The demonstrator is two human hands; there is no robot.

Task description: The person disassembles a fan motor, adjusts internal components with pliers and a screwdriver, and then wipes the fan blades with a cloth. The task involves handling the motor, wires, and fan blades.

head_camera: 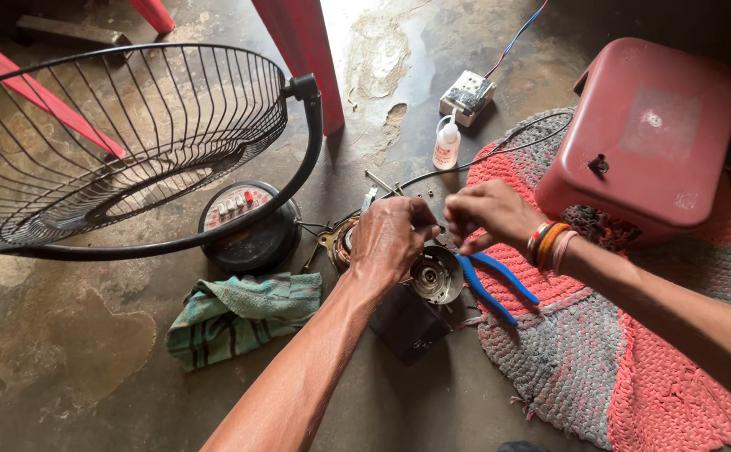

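A round, silver-grey metal fan motor [435,274], stripped of its housing, lies on the bare concrete floor [64,368] at frame centre, partly on a small black rectangular piece [407,325]. The left hand [392,238] is closed over the motor's 10 o'clock side; what the fingers pinch is hidden by the knuckles. The right hand [487,213] is held just above the motor's 1 o'clock edge, fingertips drawn together as if on a small part or wire; the item itself cannot be made out. The two hands are nearly touching.

Blue-handled pliers [493,285] lie at 3 o'clock of the motor, across the edge of a pink and grey woven mat [633,368], untouched. A folded green striped cloth [240,316] lies at 9 o'clock. A round fan base with a button panel [247,222] and a black wire fan guard [123,134] are seen at 10 o'clock. A small white squeeze bottle [446,144] and a white switch box [468,92] stand at 12 o'clock; an upturned red plastic tub [650,134] sits at 2 o'clock.

Handling judgement: the motor is judged dense and rigid, heavy for its bulk, possibly greasy. The outer steel rim is judged the safest hold. The windings and thin leads are judged fragile and are best kept free of pull or pinch.
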